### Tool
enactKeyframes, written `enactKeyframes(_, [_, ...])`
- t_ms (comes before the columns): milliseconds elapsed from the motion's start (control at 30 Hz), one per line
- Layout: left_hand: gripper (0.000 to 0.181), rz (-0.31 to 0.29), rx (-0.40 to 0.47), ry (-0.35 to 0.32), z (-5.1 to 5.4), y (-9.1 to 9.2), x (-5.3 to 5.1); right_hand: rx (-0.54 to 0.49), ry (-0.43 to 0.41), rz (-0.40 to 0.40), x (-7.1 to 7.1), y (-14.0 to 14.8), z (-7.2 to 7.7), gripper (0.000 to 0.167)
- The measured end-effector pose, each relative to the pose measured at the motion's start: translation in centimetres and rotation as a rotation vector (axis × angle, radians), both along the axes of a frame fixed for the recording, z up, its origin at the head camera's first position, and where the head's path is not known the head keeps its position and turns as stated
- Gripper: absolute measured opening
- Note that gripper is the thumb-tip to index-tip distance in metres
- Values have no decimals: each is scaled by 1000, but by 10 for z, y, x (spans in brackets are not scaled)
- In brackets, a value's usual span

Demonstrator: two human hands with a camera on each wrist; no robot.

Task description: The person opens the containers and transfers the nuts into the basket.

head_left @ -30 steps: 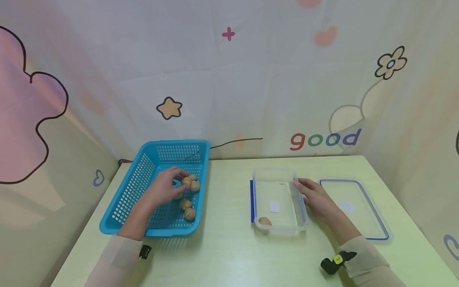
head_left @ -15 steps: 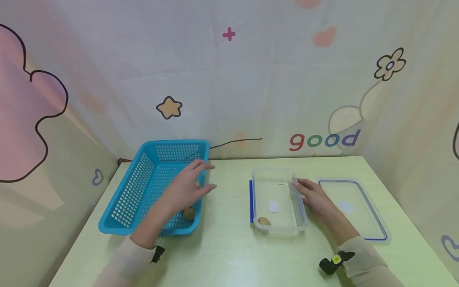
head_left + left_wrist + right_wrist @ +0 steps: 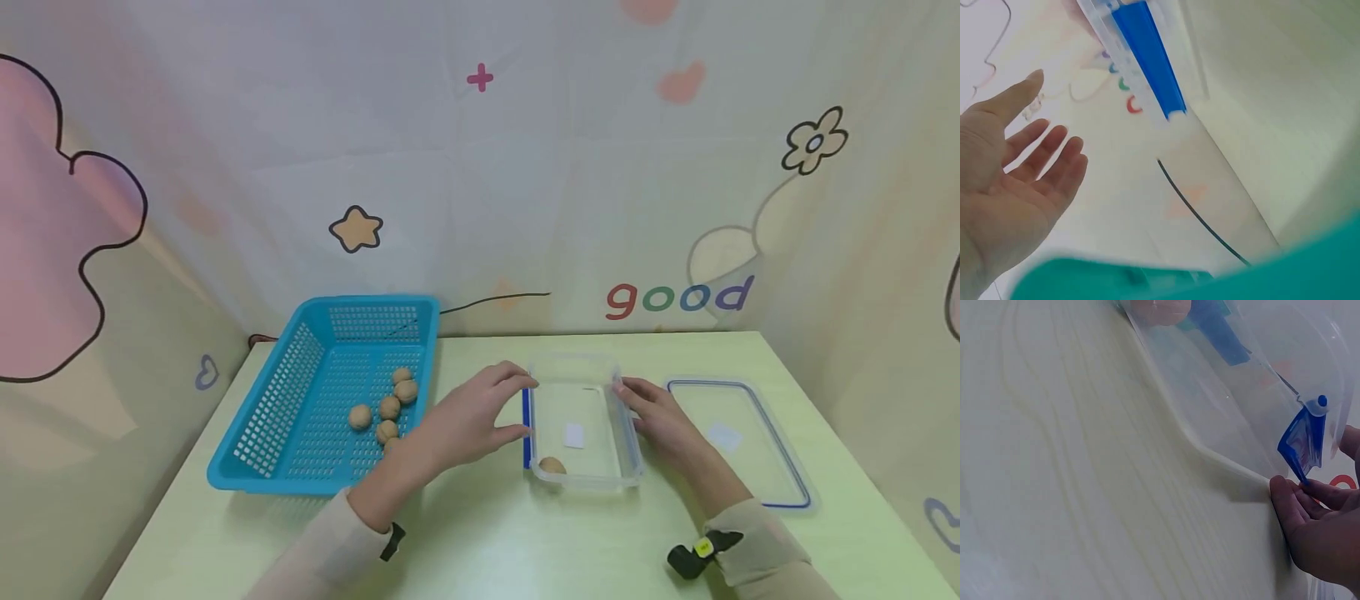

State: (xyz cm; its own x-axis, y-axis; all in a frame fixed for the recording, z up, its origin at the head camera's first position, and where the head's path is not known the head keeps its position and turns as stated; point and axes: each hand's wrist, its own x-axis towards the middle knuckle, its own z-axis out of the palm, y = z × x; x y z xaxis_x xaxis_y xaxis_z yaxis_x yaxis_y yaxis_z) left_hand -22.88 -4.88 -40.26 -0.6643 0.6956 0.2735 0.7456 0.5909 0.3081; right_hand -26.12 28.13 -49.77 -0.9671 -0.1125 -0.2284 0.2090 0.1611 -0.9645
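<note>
A clear plastic food box (image 3: 592, 481) stands on the table with one walnut (image 3: 552, 465) in its near left corner. My left hand (image 3: 468, 421) hovers by the box's left side, beside its long blue latch (image 3: 527, 442). In the left wrist view that hand's palm (image 3: 1010, 206) faces the camera, bare, fingers loosely spread. My right hand (image 3: 667, 421) grips the box's right wall; the right wrist view has its thumb and fingers (image 3: 1294, 506) at the box edge by a blue latch (image 3: 1304, 444). Several walnuts (image 3: 360, 417) lie in a blue basket (image 3: 300, 485).
A clear lid (image 3: 742, 412) with a blue seal lies right of the box, behind my right wrist. The basket occupies the left of the table (image 3: 480, 550). A printed curtain (image 3: 525, 192) hangs along the table's back edge.
My left hand has come out of the basket, where it was among the walnuts, and travelled right to the box's left side. The right hand and the box have stayed in place.
</note>
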Motion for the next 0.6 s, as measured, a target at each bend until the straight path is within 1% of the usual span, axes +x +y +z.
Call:
enactKeyframes(133, [61, -29, -58, 26, -1, 17, 4, -1, -7, -7, 0, 1, -1, 77])
enactKeyframes(233, [63, -49, -104, 50, -5, 28, 2, -4, -7, -9, 0, 2, 0, 76])
enactKeyframes(333, [65, -63, -151, 48, -12, 37, 1, -1, -10, -7, -1, 2, 1, 76])
enactKeyframes(433, [67, -65, -202, 5, -18, 44, -2, 5, -12, -9, -1, 2, 0, 76])
enactKeyframes(600, [68, -34, -292, -103, -26, 50, -6, -9, -10, -8, -2, 1, -1, 75])
